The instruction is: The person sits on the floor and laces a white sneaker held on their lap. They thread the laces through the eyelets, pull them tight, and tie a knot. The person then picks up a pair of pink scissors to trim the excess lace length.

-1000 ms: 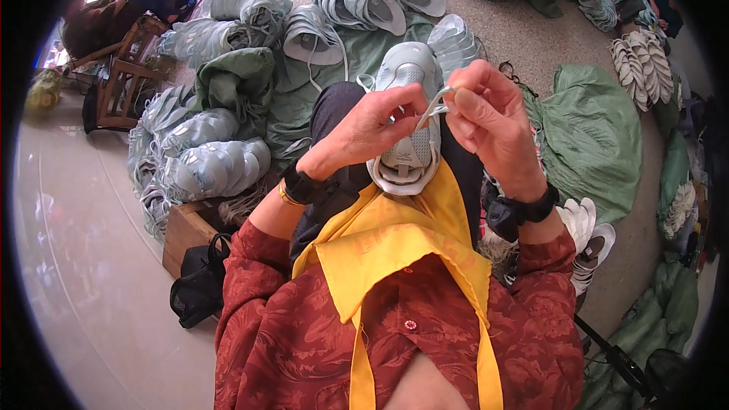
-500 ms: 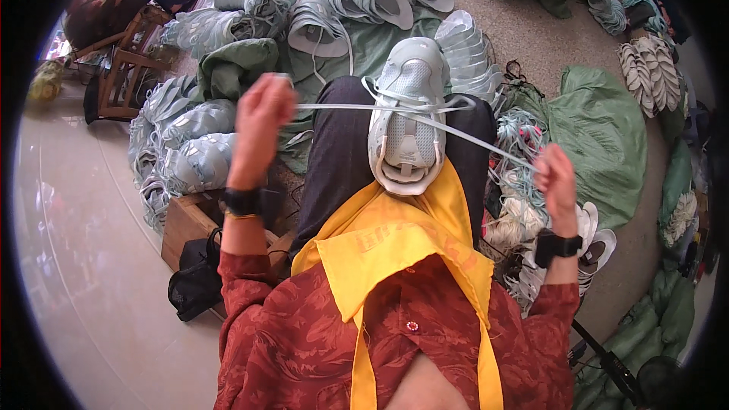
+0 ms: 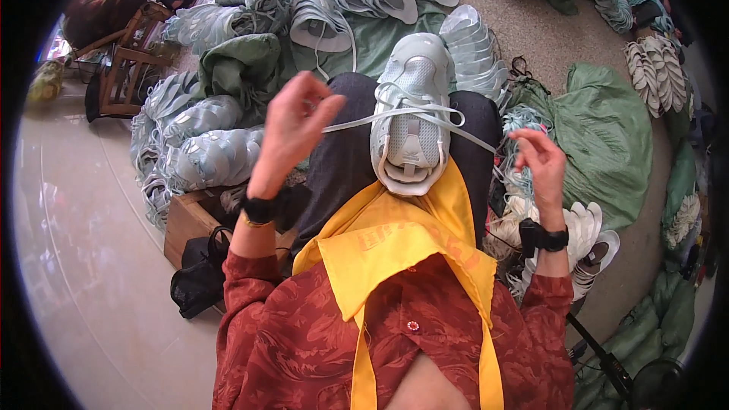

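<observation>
Pale shoe (image 3: 412, 130) lies on the lap (image 3: 338, 163) between left hand (image 3: 292, 123) and right hand (image 3: 543, 165), apart from both; the left is loosely curled, thumb parted; the right, half-spread; lace (image 3: 472, 139) extends toward each.

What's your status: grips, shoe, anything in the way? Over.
Left grip open, right grip open. Pale shoe on lap, lace crossed over its top, strands running to both sides. Nothing seen blocking it.
</observation>
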The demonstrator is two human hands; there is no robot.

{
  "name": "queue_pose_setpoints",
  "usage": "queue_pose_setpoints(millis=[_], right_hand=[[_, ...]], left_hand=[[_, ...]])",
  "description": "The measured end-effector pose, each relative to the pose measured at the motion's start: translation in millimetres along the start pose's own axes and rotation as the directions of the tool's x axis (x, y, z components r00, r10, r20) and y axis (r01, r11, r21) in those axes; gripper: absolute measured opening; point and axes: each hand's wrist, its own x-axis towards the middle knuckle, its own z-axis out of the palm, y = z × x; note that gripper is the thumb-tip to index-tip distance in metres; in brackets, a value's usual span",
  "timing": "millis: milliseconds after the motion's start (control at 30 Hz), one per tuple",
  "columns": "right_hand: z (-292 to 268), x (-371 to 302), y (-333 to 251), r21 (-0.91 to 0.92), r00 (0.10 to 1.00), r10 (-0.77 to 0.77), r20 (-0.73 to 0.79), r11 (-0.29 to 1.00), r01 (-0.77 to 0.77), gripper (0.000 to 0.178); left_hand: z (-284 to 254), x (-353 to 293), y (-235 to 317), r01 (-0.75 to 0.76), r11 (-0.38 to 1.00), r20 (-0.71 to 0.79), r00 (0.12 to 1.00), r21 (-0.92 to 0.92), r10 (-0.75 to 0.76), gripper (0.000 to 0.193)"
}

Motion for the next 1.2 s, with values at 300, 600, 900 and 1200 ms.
queue_pose_setpoints(millis=[300,600,900,1200], right_hand=[[69,14,-21,-0.089,0.961,0.111,0.252,0.992,-0.092,0.020],[69,17,-16,-0.095,0.968,0.079,0.240,0.994,-0.057,0.013],[30,-14,-24,0.000,0.944,0.176,0.278,0.983,-0.183,0.012],[-5,-23,1,-0.035,0.988,0.146,0.054,0.989,-0.145,0.011]], left_hand=[[62,24,5,0.266,0.871,0.254,0.952,-0.413,-0.170,0.020],[43,30,7,0.255,0.835,0.440,0.898,-0.487,-0.018,0.031],[58,27,1,0.330,0.749,0.450,0.892,-0.575,-0.047,0.018],[71,16,-8,0.147,0.902,0.304,0.952,-0.406,-0.019,0.021]])
